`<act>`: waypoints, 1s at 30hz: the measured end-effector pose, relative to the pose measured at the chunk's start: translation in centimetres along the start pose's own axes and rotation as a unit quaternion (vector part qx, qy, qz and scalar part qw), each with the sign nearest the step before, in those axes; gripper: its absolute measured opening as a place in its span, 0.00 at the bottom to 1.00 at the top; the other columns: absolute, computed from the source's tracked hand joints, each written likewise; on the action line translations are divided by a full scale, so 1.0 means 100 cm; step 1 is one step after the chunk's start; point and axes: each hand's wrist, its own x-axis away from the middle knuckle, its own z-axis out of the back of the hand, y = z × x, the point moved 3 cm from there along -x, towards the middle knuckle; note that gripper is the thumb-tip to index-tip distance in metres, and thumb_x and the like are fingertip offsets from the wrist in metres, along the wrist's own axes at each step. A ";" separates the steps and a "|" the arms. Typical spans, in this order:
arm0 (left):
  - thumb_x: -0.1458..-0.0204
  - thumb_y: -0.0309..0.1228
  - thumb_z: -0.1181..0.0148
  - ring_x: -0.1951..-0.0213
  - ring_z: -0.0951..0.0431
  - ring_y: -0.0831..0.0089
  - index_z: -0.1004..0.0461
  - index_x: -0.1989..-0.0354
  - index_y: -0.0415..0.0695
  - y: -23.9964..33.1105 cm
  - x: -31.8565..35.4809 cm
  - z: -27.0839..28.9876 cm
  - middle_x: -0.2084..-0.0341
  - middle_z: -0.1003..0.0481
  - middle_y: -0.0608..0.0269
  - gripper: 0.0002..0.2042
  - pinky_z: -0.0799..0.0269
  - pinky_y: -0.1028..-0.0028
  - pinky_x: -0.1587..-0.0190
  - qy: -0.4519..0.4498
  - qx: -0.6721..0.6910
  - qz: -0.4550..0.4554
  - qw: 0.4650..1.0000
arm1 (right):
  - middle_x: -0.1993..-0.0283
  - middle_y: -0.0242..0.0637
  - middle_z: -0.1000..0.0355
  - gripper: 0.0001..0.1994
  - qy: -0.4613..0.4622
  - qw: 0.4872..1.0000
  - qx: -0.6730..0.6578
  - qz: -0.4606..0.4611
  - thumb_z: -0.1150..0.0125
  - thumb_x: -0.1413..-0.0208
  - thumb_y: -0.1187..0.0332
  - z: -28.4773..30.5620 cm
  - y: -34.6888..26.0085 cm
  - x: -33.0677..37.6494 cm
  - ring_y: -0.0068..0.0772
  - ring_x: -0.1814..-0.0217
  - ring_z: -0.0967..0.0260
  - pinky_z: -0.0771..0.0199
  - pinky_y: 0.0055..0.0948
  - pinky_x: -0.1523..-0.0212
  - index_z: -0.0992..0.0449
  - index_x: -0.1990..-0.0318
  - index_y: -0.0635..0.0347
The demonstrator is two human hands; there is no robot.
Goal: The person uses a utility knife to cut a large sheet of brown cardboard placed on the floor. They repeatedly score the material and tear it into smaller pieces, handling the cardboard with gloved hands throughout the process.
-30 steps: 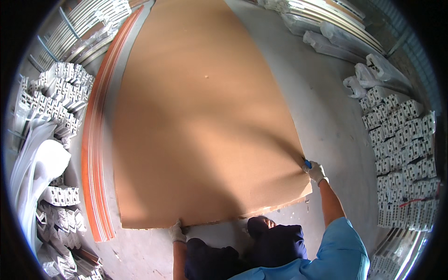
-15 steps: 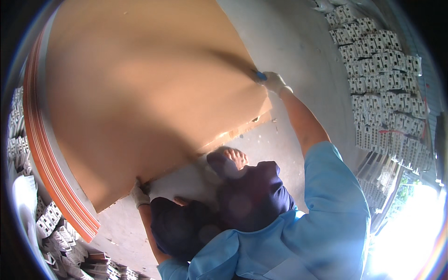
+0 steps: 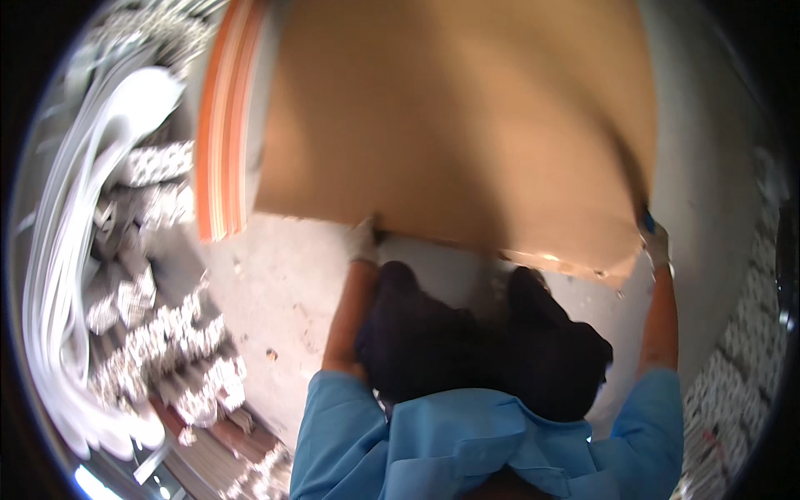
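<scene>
A large brown cardboard sheet (image 3: pixel 467 125) lies in front of me, its near edge just beyond my knees. My left hand (image 3: pixel 362 242), in a pale glove, is closed on that near edge, left of the middle. At the sheet's near right corner, my right hand (image 3: pixel 657 247), also in a pale glove, is closed at the side edge. A small blue thing (image 3: pixel 647 221) shows at the right fingertips, and its kind is too blurred to make out. Shadows fall across the sheet. Motion blur softens both hands.
Long orange-and-white striped strips (image 3: pixel 227 125) stand along the sheet's left side. Farther left are looped white strips (image 3: pixel 62 275) and stacked pale pieces (image 3: pixel 158 358). More stacks (image 3: pixel 754 325) line the right rim. Grey floor (image 3: pixel 275 292) surrounds my feet.
The view has swung left, so the sheet and both hands appear farther right and the sheet looks straighter. Both hands remain at the sheet's edges. More of the left-hand stacks shows.
</scene>
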 end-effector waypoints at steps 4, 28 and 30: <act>0.49 0.35 0.36 0.74 0.27 0.69 0.25 0.58 0.44 0.015 0.022 -0.016 0.71 0.26 0.62 0.13 0.28 0.69 0.75 0.078 0.047 0.034 0.995 | 0.83 0.33 0.36 0.18 -0.025 0.997 0.043 -0.062 0.37 0.48 0.51 0.005 0.014 -0.002 0.27 0.84 0.41 0.38 0.32 0.79 0.26 0.70 0.59; 0.42 0.37 0.44 0.62 0.24 0.63 0.23 0.62 0.46 0.003 -0.039 0.035 0.67 0.23 0.61 0.09 0.27 0.60 0.57 -0.110 0.154 0.086 0.978 | 0.60 0.46 0.24 0.22 -0.013 0.980 0.138 -0.141 0.35 0.57 0.47 0.000 -0.015 0.020 0.52 0.56 0.27 0.29 0.43 0.56 0.21 0.60 0.53; 0.42 0.38 0.46 0.60 0.24 0.62 0.24 0.58 0.45 0.001 -0.049 0.041 0.63 0.23 0.60 0.11 0.27 0.59 0.56 -0.094 0.159 0.089 0.979 | 0.57 0.47 0.24 0.23 -0.014 0.980 0.127 -0.155 0.35 0.56 0.47 0.007 -0.035 0.027 0.52 0.54 0.28 0.29 0.44 0.54 0.22 0.59 0.55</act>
